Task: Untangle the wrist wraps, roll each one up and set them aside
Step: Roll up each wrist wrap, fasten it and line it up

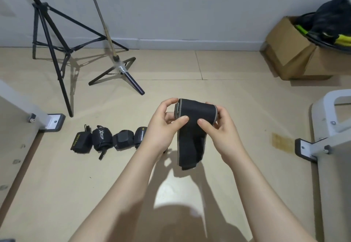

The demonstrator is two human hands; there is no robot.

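A black wrist wrap [193, 126] with grey edges is held above the floor at centre. Its upper part is wound into a roll and its free end hangs down. My left hand [163, 126] grips the roll's left end, thumb on the front. My right hand [218, 127] grips the right side, thumb pressed on the front of the strap. Several rolled black wraps lie in a row on the floor to the left: one with yellow lettering [80, 142], one with white lettering [100, 140], a plain one [123, 139], and one [140, 137] partly hidden behind my left wrist.
A black tripod [49, 38] and a second stand with a pole [117, 65] occupy the back left. A cardboard box [296, 55] with a black bag sits at back right. White furniture legs with grey feet stand at left [51, 123] and right [307, 149].
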